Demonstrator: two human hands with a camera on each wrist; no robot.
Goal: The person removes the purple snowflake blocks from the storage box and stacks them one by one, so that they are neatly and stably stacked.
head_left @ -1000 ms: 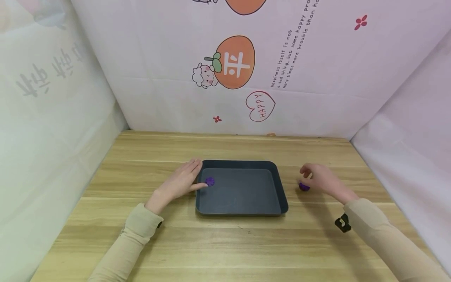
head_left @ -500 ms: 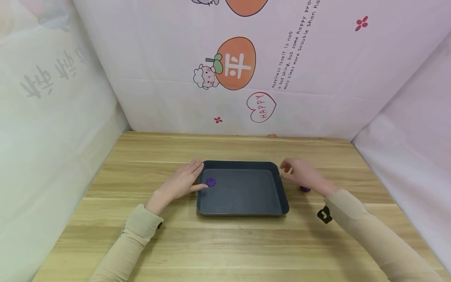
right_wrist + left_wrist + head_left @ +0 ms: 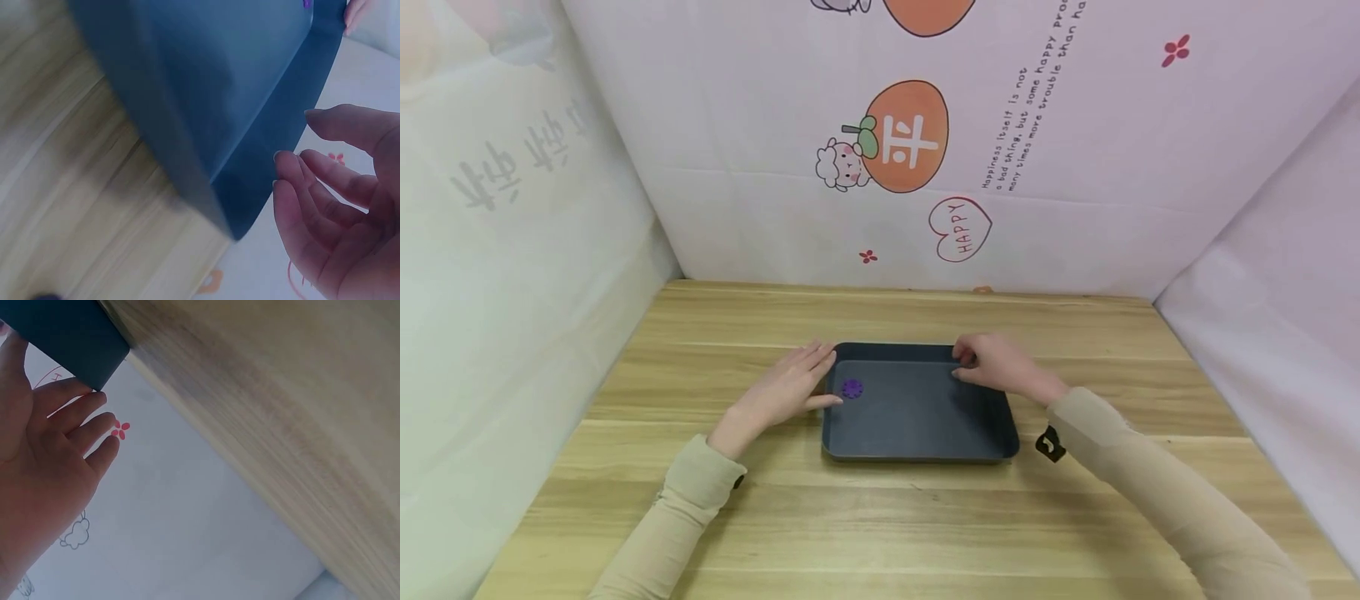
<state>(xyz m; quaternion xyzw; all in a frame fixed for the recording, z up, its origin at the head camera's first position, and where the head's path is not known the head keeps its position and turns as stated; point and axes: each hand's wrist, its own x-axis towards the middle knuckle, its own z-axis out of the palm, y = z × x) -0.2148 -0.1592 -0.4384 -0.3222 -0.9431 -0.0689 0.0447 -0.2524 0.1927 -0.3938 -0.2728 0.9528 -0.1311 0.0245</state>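
A dark grey rectangular tray [image 3: 917, 421] lies on the wooden table. Near its left wall, inside, is a small purple disc [image 3: 852, 389] with dark marks round its rim. My left hand [image 3: 781, 386] rests at the tray's far left corner, fingers straight, thumb reaching over the left side; the left wrist view shows its fingertips by the tray wall [image 3: 72, 340]. Over the tray's far right part hovers my right hand [image 3: 1002, 367], fingers loosely bent with a gap before the thumb. Nothing shows between them in the right wrist view. A second purple piece [image 3: 45, 296] is barely visible there.
The wooden table [image 3: 880, 525] meets a printed white cloth wall [image 3: 760, 217] at the back. White cloth also hangs at both sides. A black strap piece [image 3: 1050, 444] sits at the right wrist.
My right hand has moved left, from beside the purple piece on the table to over the tray's right part. That piece stayed behind on the table. My left hand has kept its place.
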